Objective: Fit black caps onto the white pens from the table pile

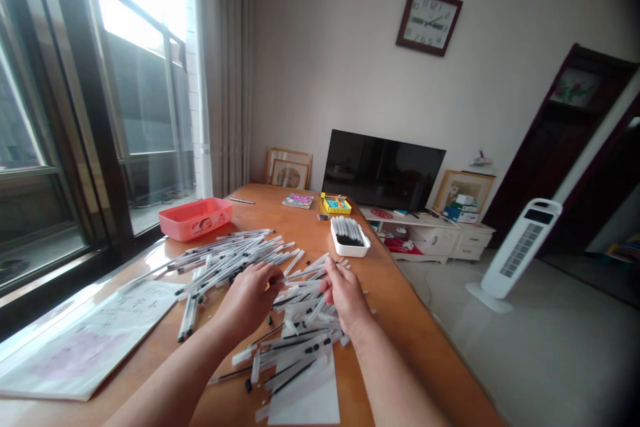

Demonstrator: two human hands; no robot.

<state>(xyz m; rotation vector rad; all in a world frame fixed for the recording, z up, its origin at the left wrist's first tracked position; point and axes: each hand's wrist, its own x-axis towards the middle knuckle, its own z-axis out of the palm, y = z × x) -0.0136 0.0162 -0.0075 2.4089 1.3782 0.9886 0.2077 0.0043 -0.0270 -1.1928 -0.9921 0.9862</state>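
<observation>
Left hand [257,288] and right hand [343,290] curl over pens [300,341] strewn lower centre on the tabletop [405,347], whether either grip pinches one impossible to tell, where a careless nudge could roll some off.

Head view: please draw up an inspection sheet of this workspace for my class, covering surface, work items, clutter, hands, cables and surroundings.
Surface: brown wooden table, partly covered.
Work items: many pale pens strewn about, with loose black caps; more fill a white container.
Clutter: pink bin, printed paper, magazine, yellow box.
Hands: left hand and right hand over the pens, fingers curled; whether either grips one is unclear.
Cables: none clearly seen.
Surroundings: window on the left; television, wall clock and tower fan beyond the table.
</observation>
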